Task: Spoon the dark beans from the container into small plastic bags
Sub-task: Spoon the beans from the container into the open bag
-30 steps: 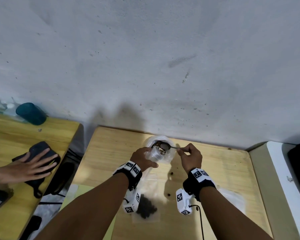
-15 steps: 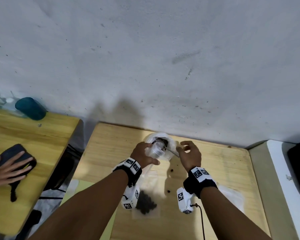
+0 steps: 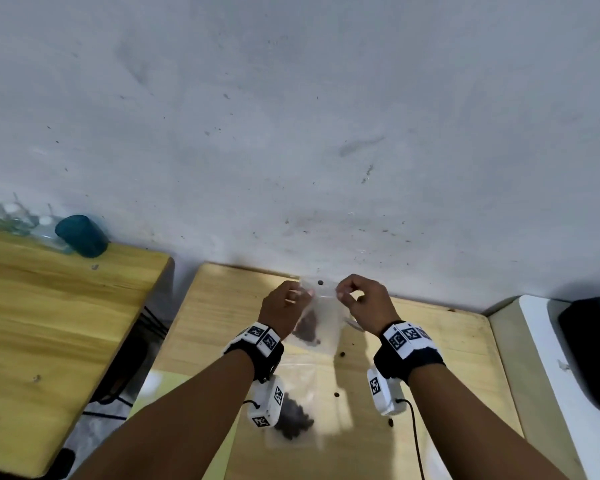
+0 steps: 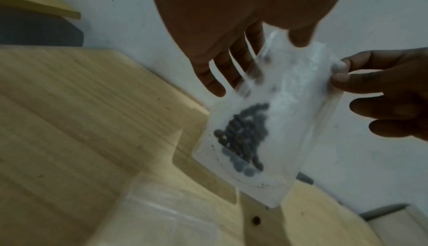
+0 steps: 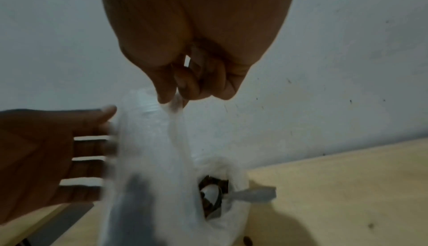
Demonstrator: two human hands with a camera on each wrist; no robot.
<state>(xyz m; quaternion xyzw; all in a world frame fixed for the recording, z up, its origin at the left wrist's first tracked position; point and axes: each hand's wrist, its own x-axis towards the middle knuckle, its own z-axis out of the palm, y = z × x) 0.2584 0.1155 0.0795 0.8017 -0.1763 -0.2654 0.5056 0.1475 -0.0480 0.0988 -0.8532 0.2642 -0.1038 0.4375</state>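
Observation:
A small clear plastic bag (image 3: 323,306) with dark beans (image 3: 307,325) in its lower part hangs above the wooden table (image 3: 222,306), near the wall. My left hand (image 3: 290,301) pinches its top left edge, thumb in front and straight fingers (image 4: 234,63) behind. At the top right corner my right hand (image 3: 355,297) pinches the bag (image 4: 284,114) between thumb and fingertips (image 5: 166,96). Below, the white-lined bean container (image 5: 234,175) stands on the table with the spoon (image 5: 254,194) resting in it. In the head view the container is mostly hidden.
A filled bean bag (image 3: 293,422) lies flat on the table under my left wrist. Loose beans (image 3: 342,355) dot the table. A teal cup (image 3: 82,235) and glassware stand on the left table (image 3: 49,306). A white unit (image 3: 551,358) with a black object is on the right.
My right hand let go of the spoon, which now rests in the container, and took the bag's right corner. Both hands lifted the bag. The other person's hand left the view.

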